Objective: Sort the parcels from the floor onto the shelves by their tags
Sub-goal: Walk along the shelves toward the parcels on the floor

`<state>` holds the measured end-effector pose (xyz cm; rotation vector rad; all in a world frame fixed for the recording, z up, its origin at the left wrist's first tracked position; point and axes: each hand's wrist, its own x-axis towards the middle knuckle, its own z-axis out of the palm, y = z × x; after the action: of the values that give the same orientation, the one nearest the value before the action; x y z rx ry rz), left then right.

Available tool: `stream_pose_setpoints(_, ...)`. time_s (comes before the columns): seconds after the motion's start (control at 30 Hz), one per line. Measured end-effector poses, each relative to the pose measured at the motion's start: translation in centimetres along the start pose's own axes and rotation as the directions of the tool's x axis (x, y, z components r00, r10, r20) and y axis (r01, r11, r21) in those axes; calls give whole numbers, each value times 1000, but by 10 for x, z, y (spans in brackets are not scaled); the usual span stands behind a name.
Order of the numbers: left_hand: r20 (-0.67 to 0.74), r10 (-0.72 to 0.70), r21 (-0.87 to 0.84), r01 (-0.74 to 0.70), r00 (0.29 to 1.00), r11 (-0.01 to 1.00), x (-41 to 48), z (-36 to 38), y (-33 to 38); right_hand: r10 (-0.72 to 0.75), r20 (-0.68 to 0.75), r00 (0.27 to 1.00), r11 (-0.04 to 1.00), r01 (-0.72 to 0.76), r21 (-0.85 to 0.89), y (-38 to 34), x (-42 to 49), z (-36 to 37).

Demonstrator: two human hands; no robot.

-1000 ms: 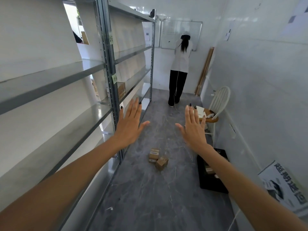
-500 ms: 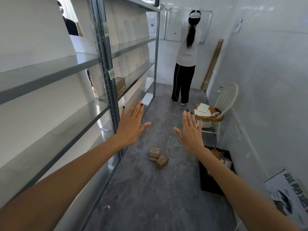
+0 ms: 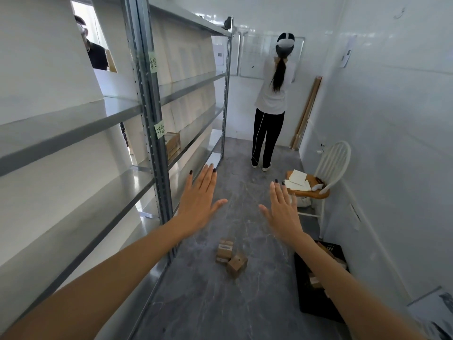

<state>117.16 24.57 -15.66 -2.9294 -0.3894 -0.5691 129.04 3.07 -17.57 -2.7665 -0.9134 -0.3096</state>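
Note:
Three small cardboard parcels lie on the grey floor: two stacked ones [image 3: 225, 250] and a tilted one [image 3: 237, 264] touching them. My left hand [image 3: 199, 201] and my right hand [image 3: 283, 212] are stretched out flat in the air above and before the parcels, fingers straight, holding nothing. A grey metal shelving unit [image 3: 152, 133] runs along the left, with green handwritten tags [image 3: 160, 128] on its upright. A brown parcel [image 3: 172, 144] sits on a middle shelf just behind that upright.
A person in a white top [image 3: 272, 94] stands at the far end facing a whiteboard. A white chair [image 3: 326, 177] with papers stands at the right wall. A black crate [image 3: 318, 283] holding more parcels lies on the floor at right. Another person [image 3: 93, 50] shows behind the shelves.
The view has moved forward and tilted up. Both hands stay flat and spread, drifting slightly lower in the frame; the right hand's fingers have come closer together.

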Motion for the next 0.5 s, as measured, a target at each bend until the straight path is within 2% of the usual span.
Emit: stream_pose_setpoints(0.5,62,-2,-43,5,998,999,68,60,-29,16,50,999,1000,-17,23,-5,83,53)
